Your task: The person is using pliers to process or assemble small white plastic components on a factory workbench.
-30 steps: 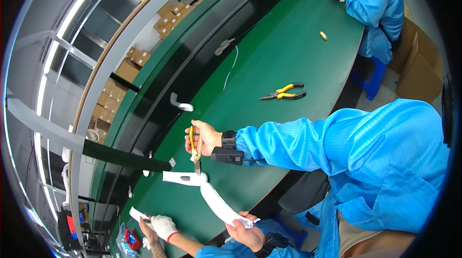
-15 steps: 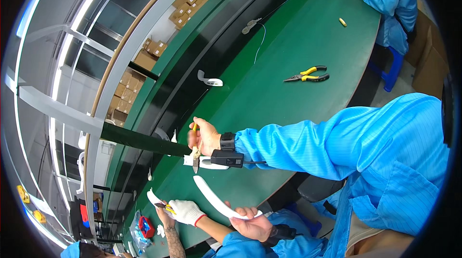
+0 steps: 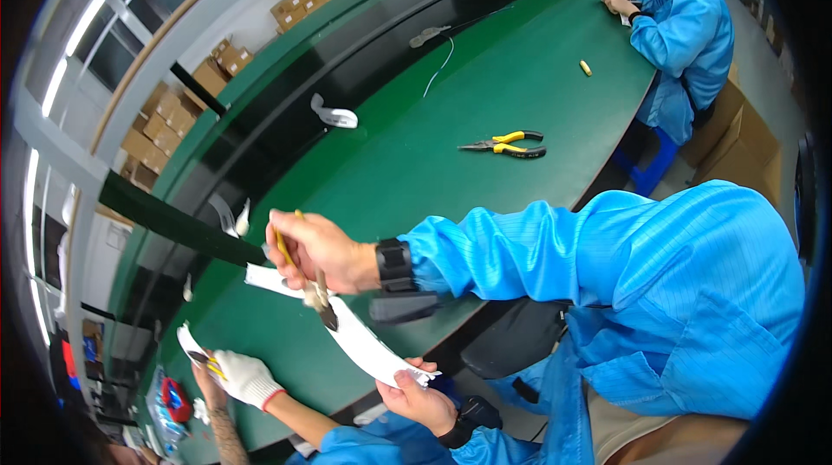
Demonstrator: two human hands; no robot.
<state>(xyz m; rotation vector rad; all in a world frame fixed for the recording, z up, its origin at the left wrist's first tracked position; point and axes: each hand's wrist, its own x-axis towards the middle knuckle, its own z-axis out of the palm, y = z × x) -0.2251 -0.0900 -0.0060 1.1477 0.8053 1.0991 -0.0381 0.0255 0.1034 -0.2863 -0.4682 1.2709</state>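
My left hand (image 3: 420, 400), fingers closed, holds the lower end of a long, curved white plastic piece (image 3: 368, 348). Over the table, my right hand (image 3: 316, 248) is wrapped round yellow-handled pliers (image 3: 283, 244). Something pale covers their middle. Their dark tip lies over or against the upper end of the curved piece; whether the jaws grip it, I cannot tell. Beside my right hand, another flat white piece (image 3: 269, 279) lies on the table, partly hidden.
Black-and-yellow pliers (image 3: 511, 146), a small yellow object (image 3: 586, 68) and a white curved part (image 3: 334, 114) lie on the green table (image 3: 416, 188). A co-worker's gloved hand (image 3: 247, 378) works at lower left, near a red container (image 3: 176, 400). Another co-worker (image 3: 685, 23) sits at far right.
My view has shifted, so the table things appear lower left. The white piece's upper end has met the pliers' tip, where a small gap showed before. Its broad face now shows more.
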